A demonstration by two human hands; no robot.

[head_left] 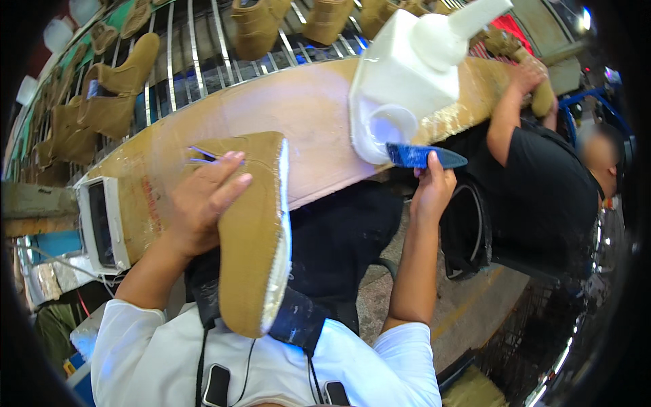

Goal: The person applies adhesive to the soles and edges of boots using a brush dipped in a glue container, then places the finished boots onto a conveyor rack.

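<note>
A tan boot (252, 244) lies tilted between the work surface and my lap, with a whitish band along its right edge. My left hand (203, 203) holds it from the left, fingers over its upper part. My right hand (435, 190) pinches a flat blue brush (417, 157) by its right half. The brush's left end is at the cup-like mouth (395, 127) of a large white plastic container (400, 68), just right of the boot. Whether the brush touches the liquid inside cannot be made out.
Cardboard (312, 122) covers the curved work surface. Behind it, a metal-bar rack (193, 54) carries several tan boots (112, 91). A white-framed box (105, 224) stands at the left end. To the right, a co-worker in black (542, 183) handles another boot.
</note>
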